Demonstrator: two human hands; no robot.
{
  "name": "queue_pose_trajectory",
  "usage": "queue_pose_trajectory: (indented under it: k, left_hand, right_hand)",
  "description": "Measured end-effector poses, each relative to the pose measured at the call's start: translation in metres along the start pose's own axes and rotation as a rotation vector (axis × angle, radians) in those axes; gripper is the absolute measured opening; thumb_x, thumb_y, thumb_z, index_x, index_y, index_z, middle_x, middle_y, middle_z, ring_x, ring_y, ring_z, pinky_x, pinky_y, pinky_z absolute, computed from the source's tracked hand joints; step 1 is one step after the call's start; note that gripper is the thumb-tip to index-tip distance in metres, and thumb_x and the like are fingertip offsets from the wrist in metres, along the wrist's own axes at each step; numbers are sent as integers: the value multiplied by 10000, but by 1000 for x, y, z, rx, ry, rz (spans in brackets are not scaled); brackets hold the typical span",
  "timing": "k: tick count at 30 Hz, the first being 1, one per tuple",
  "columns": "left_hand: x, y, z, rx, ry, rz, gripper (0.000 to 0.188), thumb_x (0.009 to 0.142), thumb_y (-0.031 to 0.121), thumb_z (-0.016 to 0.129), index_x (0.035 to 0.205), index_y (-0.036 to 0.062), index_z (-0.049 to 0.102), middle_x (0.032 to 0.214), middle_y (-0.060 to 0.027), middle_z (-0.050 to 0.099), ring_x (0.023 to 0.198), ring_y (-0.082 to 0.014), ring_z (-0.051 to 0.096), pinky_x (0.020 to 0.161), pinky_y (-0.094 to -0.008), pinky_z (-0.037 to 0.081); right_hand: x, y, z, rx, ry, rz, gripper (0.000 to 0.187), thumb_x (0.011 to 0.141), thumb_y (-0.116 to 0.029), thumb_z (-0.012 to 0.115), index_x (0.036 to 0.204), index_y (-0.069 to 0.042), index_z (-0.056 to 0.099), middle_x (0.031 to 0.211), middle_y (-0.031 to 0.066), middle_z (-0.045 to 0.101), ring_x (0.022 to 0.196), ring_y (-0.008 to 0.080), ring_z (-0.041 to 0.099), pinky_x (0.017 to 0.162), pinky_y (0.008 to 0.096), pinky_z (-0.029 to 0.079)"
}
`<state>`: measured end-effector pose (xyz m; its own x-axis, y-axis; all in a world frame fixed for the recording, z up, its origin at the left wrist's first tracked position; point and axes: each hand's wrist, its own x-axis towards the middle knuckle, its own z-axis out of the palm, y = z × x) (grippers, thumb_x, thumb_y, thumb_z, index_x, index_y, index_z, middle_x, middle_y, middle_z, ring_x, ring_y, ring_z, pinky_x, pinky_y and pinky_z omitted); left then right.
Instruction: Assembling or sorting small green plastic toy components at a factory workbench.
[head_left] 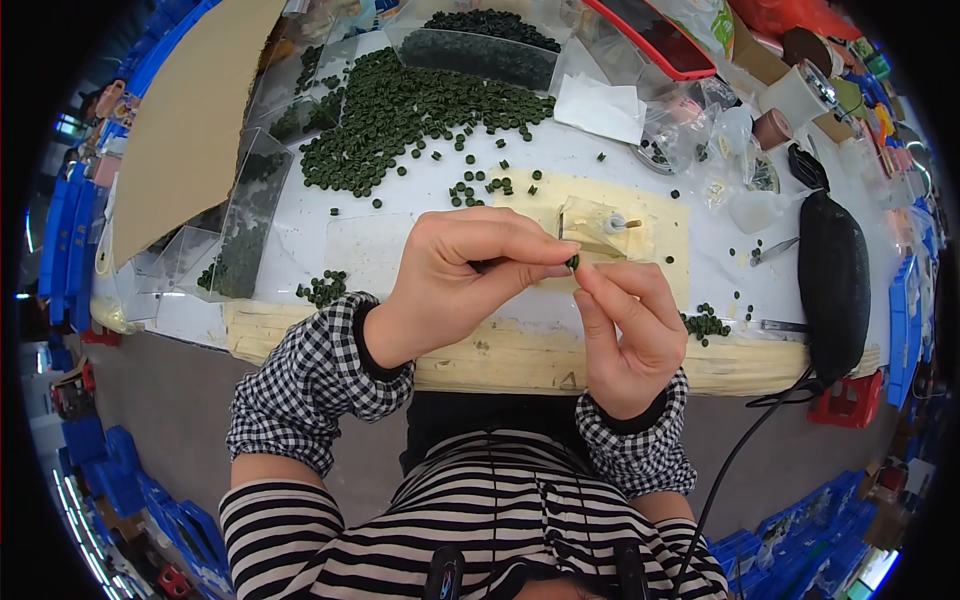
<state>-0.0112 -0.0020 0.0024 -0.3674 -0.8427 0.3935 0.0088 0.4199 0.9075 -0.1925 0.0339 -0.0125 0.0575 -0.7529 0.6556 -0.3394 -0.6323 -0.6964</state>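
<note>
My left hand (455,275) pinches a small dark green grooved round piece (572,262) between thumb and index finger. Close against it, the fingertips of my right hand (632,325) are pressed together at the same piece, and the two hands meet there over the table's near side. Fingers cover most of the piece. Just beyond my hands, a small fixture with a pale nozzle and a peg (622,223) stands on a yellowed, taped board (662,210). A large heap of similar green pieces (385,110) spreads over the white table at the far left.
Clear bins (480,58) hold more pieces at the back. Small piles lie left (322,289) and right (706,323) of my hands. A cardboard sheet (200,120) leans at left. Near the right edge are a black pouch (834,285), a blade (775,251) and plastic bags.
</note>
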Motion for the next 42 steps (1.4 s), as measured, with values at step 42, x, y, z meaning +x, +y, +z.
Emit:
queue_pose_trajectory:
  k: [42]
  left_hand:
    - [5, 3, -6, -880, 55, -681, 282, 989, 159, 482, 1209, -1, 553, 877, 8, 584, 524, -23, 292, 493, -163, 290]
  right_hand:
    - [27, -6, -30, -256, 331, 41, 131, 815, 2, 671, 945, 9, 680, 889, 95, 600, 836, 175, 550, 775, 291, 441]
